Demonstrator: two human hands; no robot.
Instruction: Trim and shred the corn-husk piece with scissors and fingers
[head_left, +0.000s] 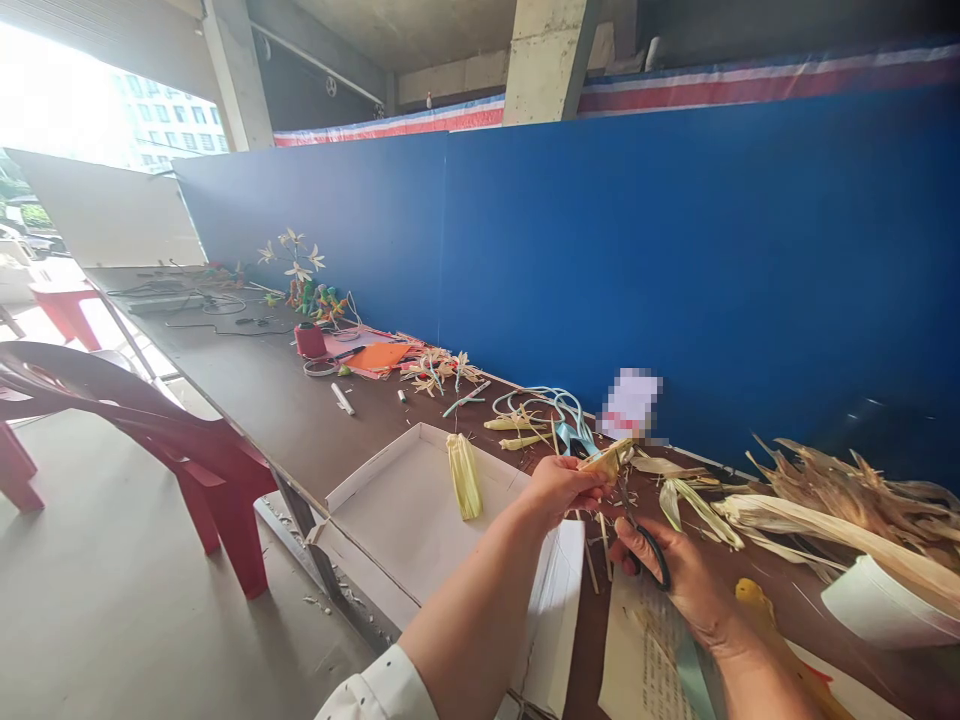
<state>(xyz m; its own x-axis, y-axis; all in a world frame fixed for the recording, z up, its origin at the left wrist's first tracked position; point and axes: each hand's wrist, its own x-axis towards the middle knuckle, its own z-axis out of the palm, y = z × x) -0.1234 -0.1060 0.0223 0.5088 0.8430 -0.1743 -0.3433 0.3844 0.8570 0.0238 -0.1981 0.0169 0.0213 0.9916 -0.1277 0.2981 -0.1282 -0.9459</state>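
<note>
- Well, our left hand (pixel 566 490) pinches the husk (pixel 609 463); we do best with fingertips clear of the blades.
- Our right hand (pixel 686 572) has its fingers curled around the scissors (pixel 658 556), just below the husk.
- Box (pixel 412 480) left of our fingers, bowl (pixel 874 608) right; room above.

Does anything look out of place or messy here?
Yes: pale scraps look spilled below the edge of the table, and more lie near the scissors. The paper by the blue board also looks odd: it is broken into squares, so I can't read it.
</note>
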